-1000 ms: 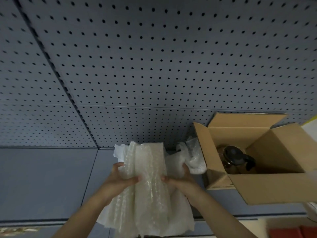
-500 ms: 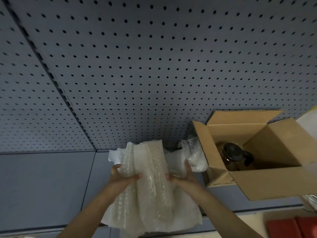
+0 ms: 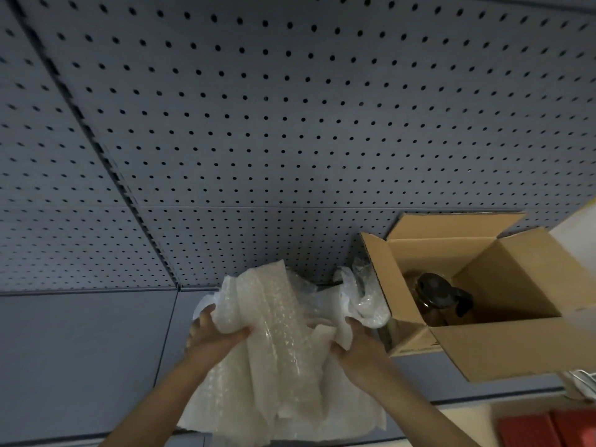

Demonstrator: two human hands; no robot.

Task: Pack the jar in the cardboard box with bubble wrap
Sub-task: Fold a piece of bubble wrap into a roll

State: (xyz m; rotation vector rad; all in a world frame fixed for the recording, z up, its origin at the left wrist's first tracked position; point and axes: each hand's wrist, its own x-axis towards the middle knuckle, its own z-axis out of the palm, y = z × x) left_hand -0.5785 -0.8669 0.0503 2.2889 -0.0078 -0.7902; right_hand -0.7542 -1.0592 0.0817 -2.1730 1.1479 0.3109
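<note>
A crumpled sheet of clear bubble wrap [image 3: 277,333] lies over white foam sheets on the grey shelf, low in the middle of the view. My left hand [image 3: 213,337] grips its left side, thumb pressed over a fold. My right hand [image 3: 358,346] holds the right side, fingers tucked under the sheets. An open cardboard box [image 3: 512,346] stands to the right with its flaps up. Inside it rests a brown jar with a black lid [image 3: 435,293].
A grey pegboard wall [image 3: 290,124] rises behind the shelf. More crumpled plastic wrap [image 3: 361,295] lies against the box's left side. Red items [image 3: 548,429] sit at the bottom right, below the shelf edge.
My hands have drawn apart slightly on the bubble wrap, and the sheet has slumped lower and wider. The box and jar have stayed in place.
</note>
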